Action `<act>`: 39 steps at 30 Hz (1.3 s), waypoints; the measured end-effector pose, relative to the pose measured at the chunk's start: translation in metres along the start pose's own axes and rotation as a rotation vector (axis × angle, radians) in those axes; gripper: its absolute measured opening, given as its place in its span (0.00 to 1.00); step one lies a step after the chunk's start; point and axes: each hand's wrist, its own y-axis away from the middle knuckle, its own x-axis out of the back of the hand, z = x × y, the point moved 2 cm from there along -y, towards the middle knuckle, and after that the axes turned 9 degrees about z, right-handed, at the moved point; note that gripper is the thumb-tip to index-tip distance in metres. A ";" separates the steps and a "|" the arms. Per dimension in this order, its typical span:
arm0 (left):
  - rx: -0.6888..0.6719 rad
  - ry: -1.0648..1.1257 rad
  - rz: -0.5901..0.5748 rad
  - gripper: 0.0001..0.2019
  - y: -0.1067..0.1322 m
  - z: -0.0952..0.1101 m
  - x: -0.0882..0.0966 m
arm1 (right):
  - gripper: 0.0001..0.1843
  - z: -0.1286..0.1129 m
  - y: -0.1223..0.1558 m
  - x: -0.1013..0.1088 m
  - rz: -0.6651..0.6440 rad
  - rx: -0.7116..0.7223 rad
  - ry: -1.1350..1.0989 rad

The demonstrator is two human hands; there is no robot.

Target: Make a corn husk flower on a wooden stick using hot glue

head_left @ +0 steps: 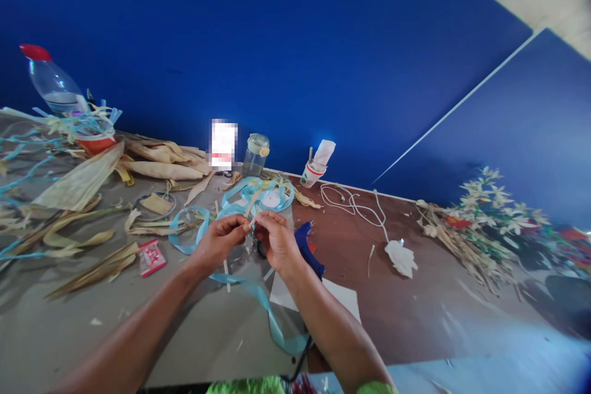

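Note:
My left hand [222, 241] and my right hand [277, 239] meet over the table's middle, fingertips pinched together. Between them is a narrow pale strip [252, 202], apparently dried corn husk; its lower end is hidden by my fingers. Light blue ribbon [231, 198] lies in loops behind my hands, and a long tail of ribbon [258, 295] runs beneath my wrists toward the front edge. A blue glue gun [308, 249] rests just right of my right hand, partly covered by the forearm. White paper [344, 297] lies under that forearm.
Dried corn husks [161, 170] and a pink packet [151, 257] lie left. A clear jar [255, 154] and paper cup [313, 173] stand by the blue partition [295, 61]. A white cable [381, 215], crumpled tissue [401, 258] and husk flowers [494, 197] are right.

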 end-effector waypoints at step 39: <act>0.140 0.266 0.035 0.10 -0.001 0.003 -0.001 | 0.06 0.004 0.002 -0.002 -0.252 -0.007 -0.090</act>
